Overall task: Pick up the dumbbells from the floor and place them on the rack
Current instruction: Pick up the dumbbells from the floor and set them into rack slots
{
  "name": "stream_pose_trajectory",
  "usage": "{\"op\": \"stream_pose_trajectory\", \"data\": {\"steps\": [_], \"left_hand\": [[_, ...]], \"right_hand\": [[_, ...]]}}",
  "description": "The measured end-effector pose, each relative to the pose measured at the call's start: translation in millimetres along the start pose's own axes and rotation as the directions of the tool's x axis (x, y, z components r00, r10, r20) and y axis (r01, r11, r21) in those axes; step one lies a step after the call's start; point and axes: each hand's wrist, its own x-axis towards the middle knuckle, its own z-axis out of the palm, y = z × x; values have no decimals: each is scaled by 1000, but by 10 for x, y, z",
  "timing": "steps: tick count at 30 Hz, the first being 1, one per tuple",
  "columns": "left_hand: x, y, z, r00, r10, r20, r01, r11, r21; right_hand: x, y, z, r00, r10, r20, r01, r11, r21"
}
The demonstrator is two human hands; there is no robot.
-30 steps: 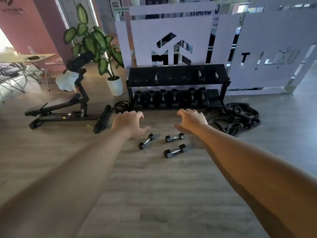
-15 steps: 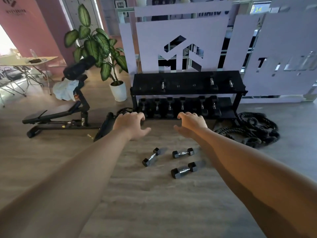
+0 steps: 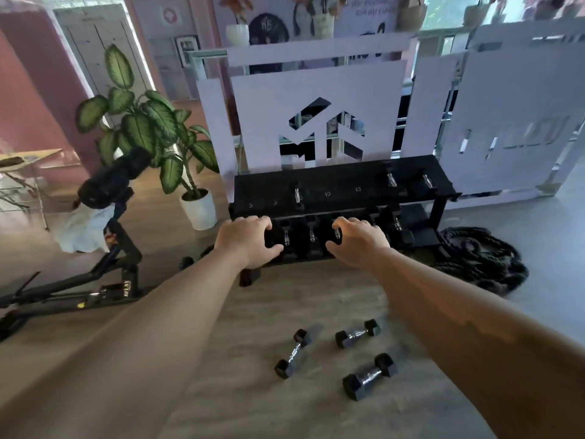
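Three dumbbells [image 3: 335, 356] are lying loose on the wooden floor [image 3: 253, 407] before the rack [image 3: 342, 191]. Left hand [image 3: 247, 240] and right hand [image 3: 359, 240] are being held empty, fingers spread. Round handles may be fumbled, letting one roll.

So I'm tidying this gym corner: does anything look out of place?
Yes: three small black hex-ended dumbbells with chrome handles lie scattered on the grey wood floor at different angles, off the black two-tier rack. Both hands are empty.
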Motion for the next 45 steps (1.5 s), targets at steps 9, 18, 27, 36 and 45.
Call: {"op": "stream_pose_trajectory", "data": {"steps": [9, 18, 27, 36, 45], "left_hand": [[1125, -468, 347, 1000, 16, 23, -15, 1000, -23], [2846, -670, 887, 999, 28, 44, -27, 1000, -11], [4277, -758, 1029, 1000, 23, 9, -23, 1000, -22], [5444, -949, 1380, 997, 76, 8, -75, 995, -68], [6842, -1502, 1991, 983, 167, 73, -153, 973, -171]], "right_hand": [[1165, -104, 234, 1000, 19, 1, -19, 1000, 2], [2927, 350, 611, 999, 35, 14, -36, 999, 25], [4370, 697, 616, 1000, 16, 12, -16, 1000, 16], [5452, 725, 794, 999, 40, 3, -40, 999, 32], [6694, 648, 1391, 974, 211, 83, -219, 971, 92]]}}
